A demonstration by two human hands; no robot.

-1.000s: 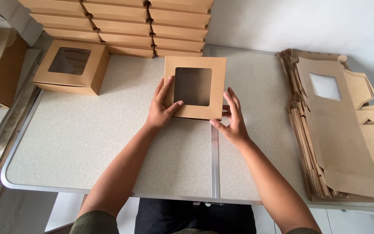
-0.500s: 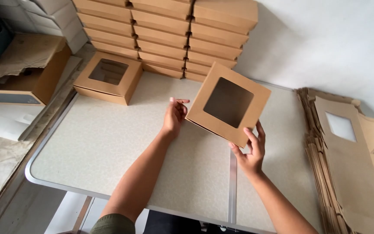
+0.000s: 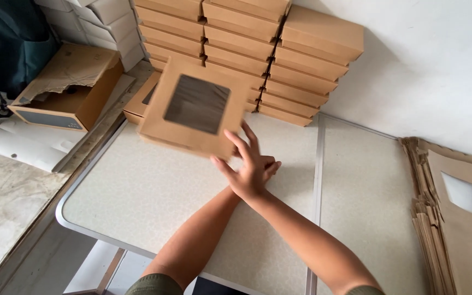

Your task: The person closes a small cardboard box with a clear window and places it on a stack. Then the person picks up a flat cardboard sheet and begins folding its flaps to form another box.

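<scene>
A flat brown cardboard box with a dark window in its lid hangs tilted above the table's far left part, over a second windowed box that lies on the table. My right hand reaches forward with fingers spread and touches the tilted box at its near right corner, thumb under the edge. My left hand is mostly hidden beneath the right one; only a few fingertips show, touching nothing I can see. Both forearms meet over the middle of the grey speckled table.
Stacks of closed brown boxes line the wall behind. A pile of flat unfolded box blanks lies at the table's right edge. Left of the table sit a torn open carton, white sheets and a dark bag.
The windowed box has moved from the table's middle up and to the far left, over the other windowed box. My left hand has left its side, and my view has swung left.
</scene>
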